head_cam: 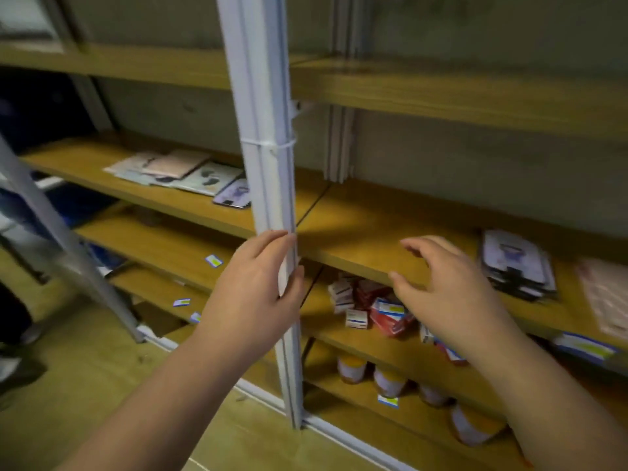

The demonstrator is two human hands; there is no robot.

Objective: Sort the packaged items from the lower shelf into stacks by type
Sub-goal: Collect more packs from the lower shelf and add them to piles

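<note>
While the left hand (258,294) holds the white metal shelf upright (268,198), the right hand (445,297) hovers empty, its grip wide, above jumbled red and white small cartons (370,307) at the lower wooden shelf's (367,348) front edge; a hasty reach could knock cartons off.

Your way to the small boxes (370,307) runs under the shelf board (373,263); the white upright post (268,185) blocks the left; bare board lies left of the flat packets (516,266).
</note>
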